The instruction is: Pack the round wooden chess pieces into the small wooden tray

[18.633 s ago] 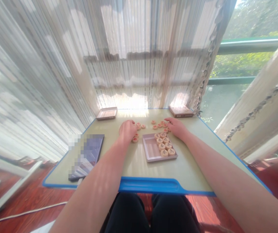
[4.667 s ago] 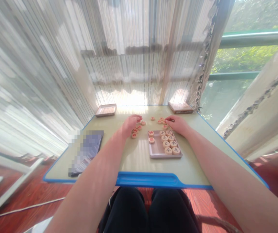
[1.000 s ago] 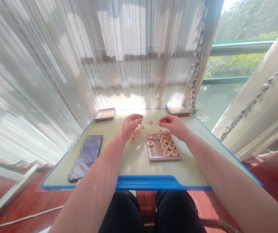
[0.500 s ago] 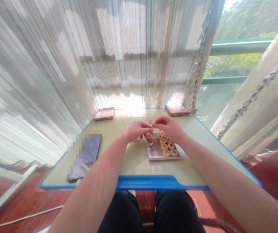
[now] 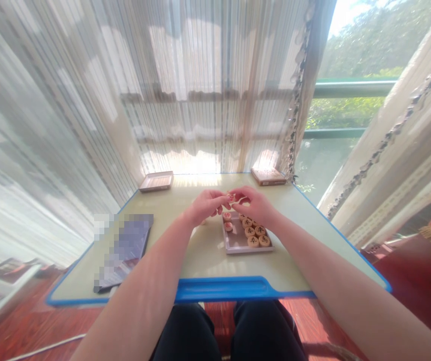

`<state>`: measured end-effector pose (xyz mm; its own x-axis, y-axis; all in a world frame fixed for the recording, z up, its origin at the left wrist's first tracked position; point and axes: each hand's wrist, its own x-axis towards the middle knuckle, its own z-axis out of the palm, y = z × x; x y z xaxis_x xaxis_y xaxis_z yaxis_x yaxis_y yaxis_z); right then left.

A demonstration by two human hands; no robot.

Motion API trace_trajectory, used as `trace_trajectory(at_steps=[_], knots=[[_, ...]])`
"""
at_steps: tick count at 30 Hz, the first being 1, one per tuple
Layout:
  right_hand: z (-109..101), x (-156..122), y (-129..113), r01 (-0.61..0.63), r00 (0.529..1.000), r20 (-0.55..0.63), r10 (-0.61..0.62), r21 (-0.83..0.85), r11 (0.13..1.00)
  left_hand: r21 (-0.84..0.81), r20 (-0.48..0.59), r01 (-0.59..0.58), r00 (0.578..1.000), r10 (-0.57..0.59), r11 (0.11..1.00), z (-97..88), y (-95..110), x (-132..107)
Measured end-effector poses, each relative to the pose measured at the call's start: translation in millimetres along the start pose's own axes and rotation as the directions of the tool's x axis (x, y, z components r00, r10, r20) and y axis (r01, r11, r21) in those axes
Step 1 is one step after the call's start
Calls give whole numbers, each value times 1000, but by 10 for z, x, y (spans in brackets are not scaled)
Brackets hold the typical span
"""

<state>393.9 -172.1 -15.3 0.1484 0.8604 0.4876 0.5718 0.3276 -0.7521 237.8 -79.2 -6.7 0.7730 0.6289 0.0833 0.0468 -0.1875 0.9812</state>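
A small round xiangqi piece (image 5: pixel 231 197) with a red character is between my hands, above the far edge of a shallow tray (image 5: pixel 234 249). My left hand (image 5: pixel 210 205) pinches it with thumb and fingers. From the right, my right hand (image 5: pixel 252 204) reaches to the piece's upper edge, its thumb and index finger apart. Inside the tray, two red-character pieces (image 5: pixel 228 227) lie along the left side. Several black-character pieces (image 5: pixel 250 231) fill the right side, partly covered by my right hand. Part of another piece (image 5: pixel 203 222) shows beside my left wrist.
An open box lid (image 5: pixel 156 181) lies at the table's far left corner. A flat box (image 5: pixel 268 176) sits at the far right. The dark tablet-like object (image 5: pixel 125 253), partly pixelated, lies at left. A blue rim (image 5: pixel 223 289) edges the pale table; curtains hang behind.
The piece has turned so its red face shows, and it is now at my left fingertips. My right fingers have spread. The whole view has shifted slightly.
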Motion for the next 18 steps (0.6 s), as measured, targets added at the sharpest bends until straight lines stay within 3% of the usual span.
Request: trace_trajectory(at_steps=[7,18], knots=[[-3,-69,-64,113,993,42,-108,-162,980,-22,27,-2,1000,2,1000,3,69,-85],[-37,-62,-86,110,992,-36,-122,-236,966,-60,58,27,998,-24,998,43,81,-93]])
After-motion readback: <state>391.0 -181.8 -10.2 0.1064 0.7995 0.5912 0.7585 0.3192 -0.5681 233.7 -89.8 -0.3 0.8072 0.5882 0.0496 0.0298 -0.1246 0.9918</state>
